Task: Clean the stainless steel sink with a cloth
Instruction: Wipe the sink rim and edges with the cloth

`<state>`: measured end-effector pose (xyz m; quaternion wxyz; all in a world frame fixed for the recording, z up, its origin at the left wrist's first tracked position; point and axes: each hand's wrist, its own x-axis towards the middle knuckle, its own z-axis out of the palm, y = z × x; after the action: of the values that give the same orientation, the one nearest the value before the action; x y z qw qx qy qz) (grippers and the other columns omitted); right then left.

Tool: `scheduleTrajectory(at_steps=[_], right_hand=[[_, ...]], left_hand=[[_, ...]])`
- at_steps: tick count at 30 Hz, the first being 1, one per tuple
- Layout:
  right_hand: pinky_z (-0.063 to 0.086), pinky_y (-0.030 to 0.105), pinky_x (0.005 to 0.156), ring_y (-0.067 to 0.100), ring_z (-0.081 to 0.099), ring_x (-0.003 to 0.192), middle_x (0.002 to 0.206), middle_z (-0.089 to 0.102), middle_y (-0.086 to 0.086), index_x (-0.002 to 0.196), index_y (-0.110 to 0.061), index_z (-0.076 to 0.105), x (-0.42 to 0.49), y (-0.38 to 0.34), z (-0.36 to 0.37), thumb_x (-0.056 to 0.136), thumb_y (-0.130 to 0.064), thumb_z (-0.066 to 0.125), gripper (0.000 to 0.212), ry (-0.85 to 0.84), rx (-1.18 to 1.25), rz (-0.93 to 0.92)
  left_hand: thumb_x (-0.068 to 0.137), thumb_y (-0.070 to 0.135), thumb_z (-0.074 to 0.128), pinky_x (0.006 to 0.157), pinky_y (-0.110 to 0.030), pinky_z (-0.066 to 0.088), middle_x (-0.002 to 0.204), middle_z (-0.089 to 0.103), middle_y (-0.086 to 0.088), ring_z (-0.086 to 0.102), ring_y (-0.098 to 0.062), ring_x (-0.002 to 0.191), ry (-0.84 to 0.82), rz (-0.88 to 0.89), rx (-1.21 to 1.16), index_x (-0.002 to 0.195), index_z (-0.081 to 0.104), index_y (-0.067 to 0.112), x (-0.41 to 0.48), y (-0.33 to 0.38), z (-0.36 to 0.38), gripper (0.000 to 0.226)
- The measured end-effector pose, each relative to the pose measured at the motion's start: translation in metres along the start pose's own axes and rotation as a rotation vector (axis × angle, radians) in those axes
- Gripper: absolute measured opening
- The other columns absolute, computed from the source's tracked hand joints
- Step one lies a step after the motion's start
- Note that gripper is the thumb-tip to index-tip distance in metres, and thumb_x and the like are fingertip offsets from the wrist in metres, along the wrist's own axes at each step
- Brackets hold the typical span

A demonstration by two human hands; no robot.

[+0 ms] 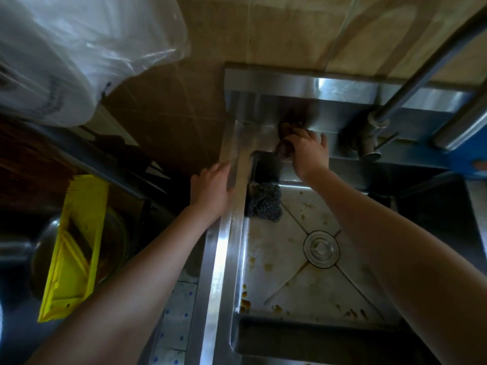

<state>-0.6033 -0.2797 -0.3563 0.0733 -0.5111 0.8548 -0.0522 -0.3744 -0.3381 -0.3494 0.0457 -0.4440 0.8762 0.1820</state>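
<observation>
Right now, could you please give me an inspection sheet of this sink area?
Surface: sink rim shiny; basin floor speckled with yellow-brown bits around the drain.
Job's things: brown cloth bunched on the far-left ledge.
Clutter: dark scourer in the basin's far-left corner; yellow plastic item and plastic bag left of the sink.
Hands: right hand grips the cloth; left hand rests on the left rim.
Cables: nothing seen.
Surroundings: tiled wall; faucet at the back.
</observation>
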Motion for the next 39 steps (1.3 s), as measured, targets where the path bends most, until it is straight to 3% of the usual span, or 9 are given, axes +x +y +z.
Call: scheduleTrajectory(at_steps=[3, 7, 13, 19, 23, 27, 30, 33, 39], right_hand=[[0.015, 0.051, 0.113, 0.029, 0.034, 0.134, 0.143, 0.044, 0.002, 0.127, -0.028, 0.055, -0.006, 0.021, -0.004, 0.078, -0.011, 0.064, 0.052, 0.035, -0.031, 0.069], [0.026, 0.047, 0.105, 0.034, 0.036, 0.130, 0.144, 0.041, 0.007, 0.126, -0.024, 0.055, -0.016, 0.045, -0.002, 0.076, -0.002, 0.062, 0.054, 0.097, -0.042, 0.154], [0.044, 0.043, 0.090, 0.040, 0.047, 0.114, 0.139, 0.045, 0.010, 0.124, -0.019, 0.056, -0.012, 0.026, 0.006, 0.082, 0.003, 0.054, 0.047, 0.082, 0.202, 0.215], [0.041, 0.044, 0.099, 0.039, 0.045, 0.121, 0.147, 0.038, 0.009, 0.131, -0.022, 0.052, 0.000, -0.029, 0.017, 0.084, -0.007, 0.060, 0.050, 0.007, 0.182, 0.018], [0.034, 0.041, 0.107, 0.035, 0.045, 0.125, 0.147, 0.039, 0.006, 0.129, -0.022, 0.052, -0.001, -0.016, 0.014, 0.081, -0.012, 0.062, 0.050, 0.017, 0.138, -0.028], [0.027, 0.043, 0.109, 0.034, 0.039, 0.130, 0.148, 0.038, 0.005, 0.129, -0.026, 0.051, -0.016, 0.033, 0.009, 0.080, -0.006, 0.056, 0.053, 0.066, 0.065, 0.134], [0.035, 0.046, 0.105, 0.038, 0.046, 0.123, 0.148, 0.037, 0.006, 0.125, -0.026, 0.053, -0.023, 0.057, 0.006, 0.083, -0.005, 0.058, 0.048, 0.085, 0.102, 0.246], [0.041, 0.046, 0.099, 0.039, 0.050, 0.115, 0.140, 0.043, 0.009, 0.118, -0.020, 0.058, -0.017, 0.049, 0.006, 0.080, -0.003, 0.061, 0.042, 0.081, 0.199, 0.246], [0.027, 0.041, 0.111, 0.031, 0.042, 0.130, 0.145, 0.042, 0.009, 0.125, -0.021, 0.056, -0.001, -0.003, 0.012, 0.079, -0.015, 0.065, 0.047, -0.025, 0.209, -0.036]], left_hand=[[0.088, 0.032, 0.059, 0.097, -0.046, 0.034, 0.147, 0.037, -0.002, 0.042, -0.032, 0.126, 0.000, -0.004, 0.011, 0.143, 0.033, 0.023, 0.002, 0.000, -0.001, 0.062], [0.087, 0.031, 0.061, 0.098, -0.046, 0.035, 0.145, 0.040, -0.003, 0.042, -0.030, 0.126, 0.007, 0.005, 0.022, 0.143, 0.034, 0.023, 0.005, 0.001, -0.001, 0.062], [0.085, 0.029, 0.065, 0.096, -0.046, 0.039, 0.142, 0.045, -0.002, 0.047, -0.031, 0.122, 0.067, 0.023, 0.014, 0.140, 0.039, 0.023, 0.004, 0.001, 0.003, 0.061], [0.081, 0.030, 0.070, 0.090, -0.045, 0.043, 0.137, 0.052, -0.002, 0.053, -0.034, 0.113, 0.110, 0.052, 0.013, 0.135, 0.046, 0.022, 0.003, 0.000, 0.002, 0.060], [0.083, 0.032, 0.068, 0.086, -0.043, 0.043, 0.134, 0.053, -0.002, 0.053, -0.032, 0.110, 0.099, 0.031, 0.055, 0.137, 0.042, 0.022, 0.002, 0.001, 0.002, 0.060], [0.085, 0.034, 0.066, 0.086, -0.042, 0.042, 0.121, 0.060, -0.005, 0.055, -0.031, 0.106, 0.088, 0.003, 0.046, 0.137, 0.041, 0.024, 0.002, 0.002, 0.001, 0.059], [0.084, 0.035, 0.067, 0.087, -0.042, 0.041, 0.120, 0.061, -0.004, 0.055, -0.031, 0.106, 0.074, -0.007, 0.043, 0.136, 0.043, 0.024, 0.004, 0.003, -0.002, 0.059], [0.084, 0.034, 0.067, 0.086, -0.042, 0.042, 0.112, 0.064, -0.006, 0.056, -0.030, 0.104, 0.076, -0.011, 0.046, 0.136, 0.043, 0.023, 0.004, 0.003, -0.001, 0.058], [0.082, 0.036, 0.067, 0.085, -0.042, 0.041, 0.107, 0.065, -0.006, 0.056, -0.030, 0.103, 0.065, -0.011, 0.059, 0.132, 0.046, 0.023, 0.006, 0.002, -0.003, 0.056]])
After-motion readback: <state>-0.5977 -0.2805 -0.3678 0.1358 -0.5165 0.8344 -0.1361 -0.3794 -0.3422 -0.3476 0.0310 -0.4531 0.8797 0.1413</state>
